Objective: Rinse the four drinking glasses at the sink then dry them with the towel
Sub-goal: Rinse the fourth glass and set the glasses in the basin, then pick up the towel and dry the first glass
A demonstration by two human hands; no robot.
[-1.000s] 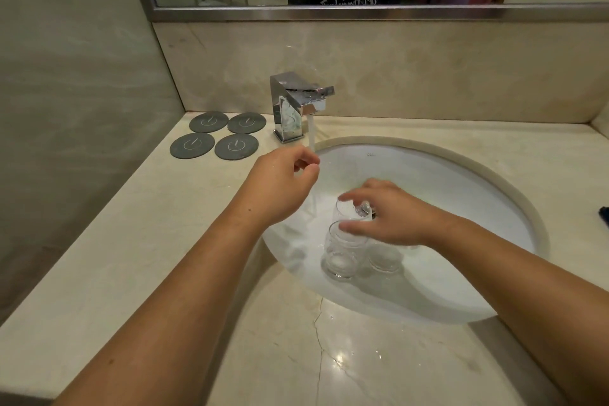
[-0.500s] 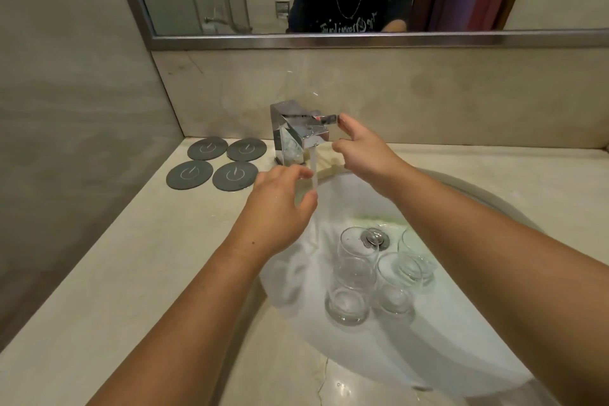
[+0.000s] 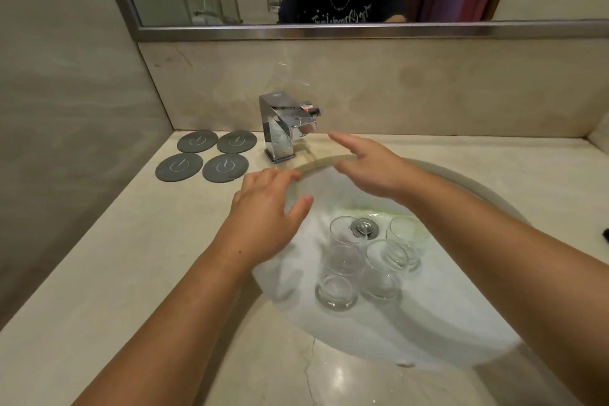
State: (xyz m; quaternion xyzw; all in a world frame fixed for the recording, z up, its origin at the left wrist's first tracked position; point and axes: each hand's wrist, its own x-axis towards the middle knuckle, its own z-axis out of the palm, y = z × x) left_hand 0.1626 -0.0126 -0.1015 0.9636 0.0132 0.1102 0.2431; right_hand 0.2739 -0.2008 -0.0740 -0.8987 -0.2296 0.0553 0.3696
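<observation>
Several clear drinking glasses stand close together in the white sink (image 3: 438,326), near the drain (image 3: 364,227): one at the back left (image 3: 344,241), one in front of it (image 3: 336,293), one in the middle (image 3: 384,269) and one at the right (image 3: 408,237). My left hand (image 3: 267,221) hovers over the sink's left rim, fingers spread, holding nothing. My right hand (image 3: 369,165) is open just below and in front of the chrome faucet (image 3: 283,125). No water runs from the spout. No towel is in view.
Several dark round coasters (image 3: 204,158) lie on the marble counter (image 3: 131,257) left of the faucet. A mirror and a backsplash close off the back, a wall the left. A small dark object (image 3: 605,234) shows at the right edge.
My right hand left the glasses, reached up to the faucet lever, then drew back a little. The water stream has stopped. My left hand stayed near the spout and opened.
</observation>
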